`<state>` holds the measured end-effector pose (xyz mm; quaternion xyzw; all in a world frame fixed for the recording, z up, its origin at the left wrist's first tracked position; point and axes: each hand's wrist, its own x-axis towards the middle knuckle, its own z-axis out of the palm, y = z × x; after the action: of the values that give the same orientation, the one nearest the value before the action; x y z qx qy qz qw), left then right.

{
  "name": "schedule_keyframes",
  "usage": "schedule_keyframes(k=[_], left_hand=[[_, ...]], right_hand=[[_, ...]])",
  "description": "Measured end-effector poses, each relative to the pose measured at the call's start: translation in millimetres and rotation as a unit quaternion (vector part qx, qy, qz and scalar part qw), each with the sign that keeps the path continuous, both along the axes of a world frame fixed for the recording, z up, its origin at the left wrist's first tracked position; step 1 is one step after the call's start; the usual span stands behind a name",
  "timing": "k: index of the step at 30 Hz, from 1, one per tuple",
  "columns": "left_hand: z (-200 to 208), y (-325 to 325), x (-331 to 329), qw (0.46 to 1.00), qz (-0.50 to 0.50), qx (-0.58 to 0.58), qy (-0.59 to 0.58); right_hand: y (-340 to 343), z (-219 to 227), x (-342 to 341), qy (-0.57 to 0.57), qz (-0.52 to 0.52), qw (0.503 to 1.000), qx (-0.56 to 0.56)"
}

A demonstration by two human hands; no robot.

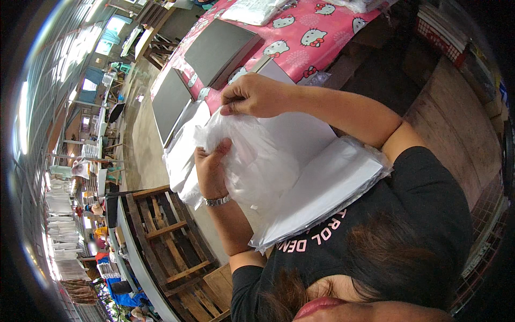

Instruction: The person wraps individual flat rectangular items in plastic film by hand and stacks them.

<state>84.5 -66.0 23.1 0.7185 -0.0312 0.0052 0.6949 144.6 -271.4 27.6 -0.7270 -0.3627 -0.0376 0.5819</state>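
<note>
My left hand (pixel 211 167), with a metal watch on its wrist, is closed on the side of a crumpled clear plastic bag (pixel 257 161). Above it, my right hand (pixel 255 95) pinches the bag's top edge between thumb and fingers. The bag hangs between both hands in front of my chest. Under the bag, a flat white stack in a clear wrapper (pixel 332 185) rests against my black shirt. More white sheets (pixel 179 155) lie to the left of my left hand.
A table with a pink cartoon-cat cloth (pixel 300 40) stands ahead, bearing two flat grey boards (pixel 217 51) (pixel 170 102) and a bagged white packet (pixel 252 11). A wooden pallet (pixel 166 236) lies at lower left. Wooden boards (pixel 456 123) are on the right.
</note>
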Motion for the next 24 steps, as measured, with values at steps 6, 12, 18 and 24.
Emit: schedule_keyframes(k=[6,12,18,24], left_hand=[[-2.8,3.2,10.5,0.994,0.098,-0.014,-0.037],[-34.2,25.9,31.7,0.995,0.018,-0.089,-0.036],[-15.6,-19.7,14.9,0.975,-0.026,-0.217,0.04],[-18.7,-3.9,14.8,0.995,0.094,0.034,-0.011]], right_hand=[[-3.4,-0.2,16.1,-0.098,-0.022,0.991,0.087],[-7.1,3.3,18.2,0.008,-0.011,0.999,0.045],[-7.9,10.9,14.9,-0.019,-0.131,0.99,-0.055],[-14.0,-5.2,25.3,-0.016,-0.022,0.997,0.066]])
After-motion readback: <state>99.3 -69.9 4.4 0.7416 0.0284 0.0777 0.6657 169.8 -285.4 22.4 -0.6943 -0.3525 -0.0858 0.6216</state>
